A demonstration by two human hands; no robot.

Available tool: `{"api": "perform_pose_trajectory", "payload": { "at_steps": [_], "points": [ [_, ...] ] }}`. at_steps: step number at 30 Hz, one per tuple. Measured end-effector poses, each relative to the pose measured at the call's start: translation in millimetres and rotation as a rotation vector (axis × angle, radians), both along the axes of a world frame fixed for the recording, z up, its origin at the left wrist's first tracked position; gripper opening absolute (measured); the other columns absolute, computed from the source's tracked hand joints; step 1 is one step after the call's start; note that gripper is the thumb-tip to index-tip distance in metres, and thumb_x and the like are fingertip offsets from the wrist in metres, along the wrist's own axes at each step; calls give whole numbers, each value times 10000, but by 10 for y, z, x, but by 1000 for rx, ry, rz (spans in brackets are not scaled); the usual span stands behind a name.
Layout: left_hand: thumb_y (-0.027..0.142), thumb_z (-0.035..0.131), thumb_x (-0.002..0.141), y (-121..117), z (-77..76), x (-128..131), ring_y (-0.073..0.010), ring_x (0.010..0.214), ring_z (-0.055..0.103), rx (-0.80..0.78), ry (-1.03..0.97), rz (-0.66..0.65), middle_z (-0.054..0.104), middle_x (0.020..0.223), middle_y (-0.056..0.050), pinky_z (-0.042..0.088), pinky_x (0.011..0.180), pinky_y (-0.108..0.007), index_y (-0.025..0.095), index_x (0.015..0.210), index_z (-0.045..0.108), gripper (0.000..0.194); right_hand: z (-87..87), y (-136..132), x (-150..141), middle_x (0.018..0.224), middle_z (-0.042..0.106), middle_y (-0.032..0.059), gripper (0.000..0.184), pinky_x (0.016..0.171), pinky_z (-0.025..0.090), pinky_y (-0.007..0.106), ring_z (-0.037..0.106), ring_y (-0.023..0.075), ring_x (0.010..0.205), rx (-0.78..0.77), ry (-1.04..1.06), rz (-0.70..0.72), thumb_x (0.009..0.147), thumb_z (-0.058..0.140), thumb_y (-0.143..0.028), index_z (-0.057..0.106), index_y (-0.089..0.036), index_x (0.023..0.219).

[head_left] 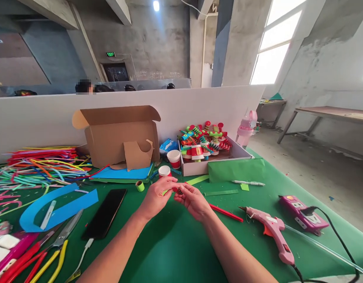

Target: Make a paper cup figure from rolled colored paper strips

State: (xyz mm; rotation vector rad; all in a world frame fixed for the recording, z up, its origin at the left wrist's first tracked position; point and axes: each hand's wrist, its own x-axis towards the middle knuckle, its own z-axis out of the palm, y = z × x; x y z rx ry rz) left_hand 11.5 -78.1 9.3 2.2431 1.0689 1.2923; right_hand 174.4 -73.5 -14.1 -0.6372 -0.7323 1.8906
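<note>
Over the middle of the table, my left hand [157,196] and my right hand [193,200] meet with their fingertips pinched together. Between them is a small dark thing [179,191], too small and covered to name. A bit of light green shows by my left fingers. Just behind the hands stands a red and white paper cup [164,171], and a second paper cup [174,158] is farther back. A red pipe cleaner [227,212] lies on the table, its far part hidden by my right hand. To the left stands a small green roll [140,186].
A pink glue gun [271,228] and a purple power strip [302,214] lie right. A box [196,169] of finished cup figures is behind. Left are a phone [104,214], scissors [65,232], a blue strip [29,216], pipe cleaners [45,165] and a cardboard box [122,133].
</note>
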Motion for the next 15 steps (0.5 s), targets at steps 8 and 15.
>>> {"api": "perform_pose_trajectory", "payload": {
  "at_steps": [8, 15],
  "points": [
    [416, 629, 851, -20, -271, 7, -163, 767, 647, -545, -602, 106, 696, 916, -65, 551, 731, -305, 180, 1041, 675, 306, -59, 37, -30, 671, 682, -18, 456, 669, 537, 232, 633, 98, 623, -30, -68, -222, 484, 941, -403, 738, -172, 820],
    [405, 789, 694, -62, -249, 64, -103, 634, 528, -739, -782, 17, 582, 725, 20, 473, 616, -230, 177, 953, 676, 364, -107, 12, -80, 637, 652, -29, 455, 557, 503, 211, 606, 87, 559, -68, -132, -183, 502, 936, -413, 734, -171, 830]
  ]
}}
